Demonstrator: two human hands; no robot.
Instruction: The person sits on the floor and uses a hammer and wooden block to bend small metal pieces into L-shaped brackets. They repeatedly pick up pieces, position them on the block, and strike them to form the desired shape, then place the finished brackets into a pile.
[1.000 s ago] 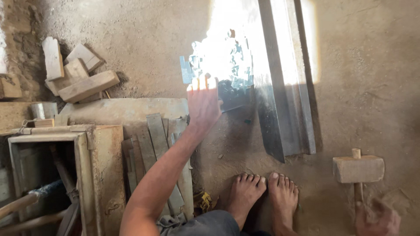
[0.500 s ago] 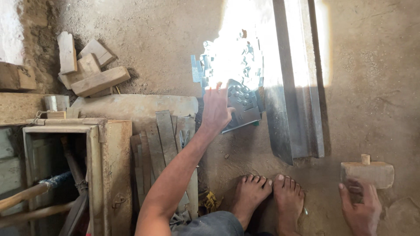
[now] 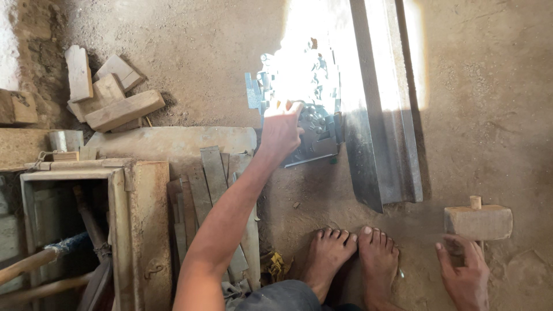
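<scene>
My left hand [image 3: 281, 131] reaches forward on a stretched arm and rests on a heap of small shiny metal pieces [image 3: 308, 86] lying on a flat metal sheet [image 3: 315, 151]. Sun glare washes out the heap and my fingertips, so I cannot tell whether they hold a piece. My right hand [image 3: 464, 277] is low at the right, fingers apart, lying over the handle just below the head of a wooden mallet [image 3: 478, 222]. My bare feet [image 3: 352, 259] stand on the dirt floor between the two hands.
A long grey metal channel [image 3: 381, 121] lies right of the heap. Loose wooden blocks [image 3: 109, 98] are piled at the back left. A stone slab [image 3: 173, 143], flat metal strips [image 3: 208, 184] and a wooden box frame [image 3: 124, 230] fill the left side.
My left hand has stayed at the edge of the metal heap. My right hand has come into view at the lower right and moved up to the mallet handle.
</scene>
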